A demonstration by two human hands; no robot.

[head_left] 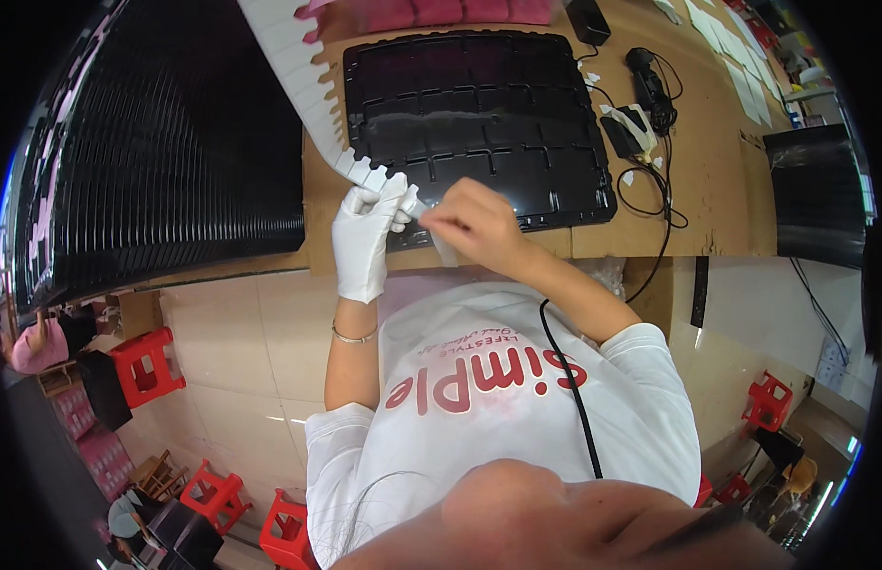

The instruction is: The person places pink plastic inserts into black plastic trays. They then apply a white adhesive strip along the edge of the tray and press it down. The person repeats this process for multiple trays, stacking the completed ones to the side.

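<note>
A long white strip (311, 107) with a notched, tooth-like edge slants down from the top of the view and bends toward me. My left hand (363, 242), in a white glove, is closed around it near its lower end. Bare, my right hand (478, 224) pinches at the small end piece just right of the glove; the fingertips partly hide it. Beyond both hands a black moulded plastic tray (474, 123) with raised ribs lies on the brown cardboard-covered table (702, 185).
Tall stacked black trays (189, 142) rise at the left. Pink material (441, 11) lies at the far edge. A black handheld device (647, 81) and loose cables are on the right, near white scraps. Red stools (148, 366) and other people are farther off.
</note>
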